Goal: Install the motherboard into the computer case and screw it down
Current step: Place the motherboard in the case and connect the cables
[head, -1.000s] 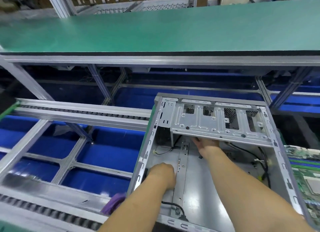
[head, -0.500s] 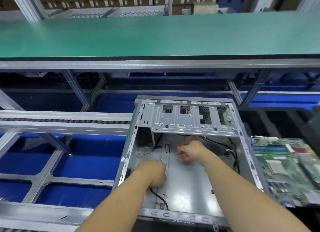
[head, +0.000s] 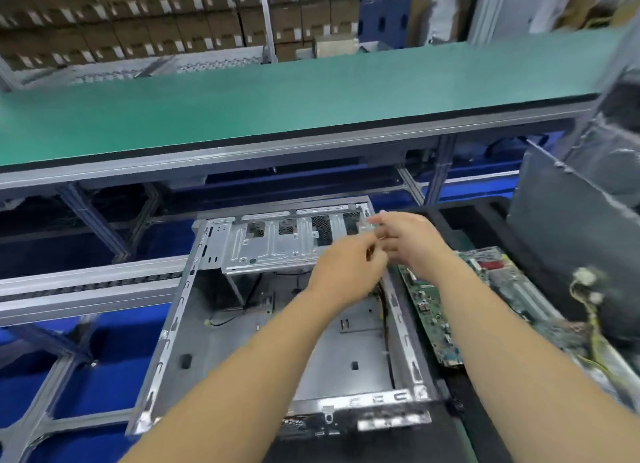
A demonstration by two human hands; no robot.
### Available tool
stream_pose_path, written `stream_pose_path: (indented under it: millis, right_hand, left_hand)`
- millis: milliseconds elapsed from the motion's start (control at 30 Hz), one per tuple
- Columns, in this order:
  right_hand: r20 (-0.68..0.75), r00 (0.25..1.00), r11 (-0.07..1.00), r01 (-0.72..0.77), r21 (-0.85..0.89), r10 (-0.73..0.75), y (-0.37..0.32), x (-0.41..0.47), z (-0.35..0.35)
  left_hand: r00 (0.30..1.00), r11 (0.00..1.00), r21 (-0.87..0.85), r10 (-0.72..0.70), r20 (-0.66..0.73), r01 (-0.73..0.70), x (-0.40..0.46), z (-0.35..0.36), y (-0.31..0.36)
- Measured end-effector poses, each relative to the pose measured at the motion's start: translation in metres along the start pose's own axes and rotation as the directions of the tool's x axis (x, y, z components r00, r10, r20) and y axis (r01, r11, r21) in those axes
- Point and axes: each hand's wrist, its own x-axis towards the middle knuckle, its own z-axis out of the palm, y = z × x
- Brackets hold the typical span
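Both my hands, left hand [head: 348,267] and right hand [head: 410,241], meet above the open computer case [head: 214,327]; fingers' grasp indeterminable through blur. Motherboard [head: 429,303] lies at three o'clock. No legible writing.

No text, brand or number can be read. The cardboard boxes [head: 138,22] far behind both hands carry pale labels, but these are too blurred. The motherboard [head: 446,310] under the right hand [head: 408,241] shows no legible print either.
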Motion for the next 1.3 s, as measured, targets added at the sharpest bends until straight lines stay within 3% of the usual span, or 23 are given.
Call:
stream_pose_path:
  millis: [67,133,300,367,500,667,800,1067,1300]
  right_hand:
    - [-0.295,0.945,0.972,0.074,-0.222,-0.14,0.006,0.004,-0.038]
    - [-0.434,0.865,0.845,-0.023,-0.534,-0.251,0.021,0.004,-0.079]
    - [-0.456,0.883,0.522,-0.338,-0.783,-0.112,0.06,0.0,-0.161]
    - [-0.461,0.884,0.385,-0.402,-0.831,-0.071,0.072,-0.002,-0.182]
    - [-0.479,0.877,0.284,-0.464,-0.839,0.016,0.084,-0.006,-0.209]
    - [-0.521,0.85,0.345,-0.514,-0.786,0.079,0.09,-0.002,-0.216]
    - [-0.587,0.803,0.397,-0.575,-0.715,0.104,0.094,-0.003,-0.225]
    - [-0.587,0.809,0.396,-0.548,-0.736,0.03,0.093,-0.011,-0.23]
    - [-0.682,0.731,0.593,-0.541,-0.596,-0.019,0.067,-0.025,-0.228]
  left_hand:
    - [0.999,0.992,-0.123,-0.018,0.034,0.022,0.02,0.024,0.041]
    - [0.985,0.949,-0.274,-0.132,0.112,0.158,0.038,0.057,0.076]
    - [0.827,0.756,-0.344,-0.468,0.312,0.557,0.057,0.134,0.097]
    - [0.724,0.671,-0.276,-0.611,0.321,0.688,0.059,0.154,0.086]
    - [0.597,0.581,-0.158,-0.726,0.341,0.798,0.051,0.174,0.066]
    - [0.49,0.453,-0.196,-0.746,0.45,0.87,0.049,0.185,0.061]
    - [0.498,0.438,-0.238,-0.746,0.442,0.867,0.05,0.191,0.067]
    - [0.489,0.293,-0.451,-0.767,0.416,0.843,0.047,0.181,0.07]
    - [0.72,0.587,-0.466,-0.671,0.177,0.662,0.056,0.142,0.091]
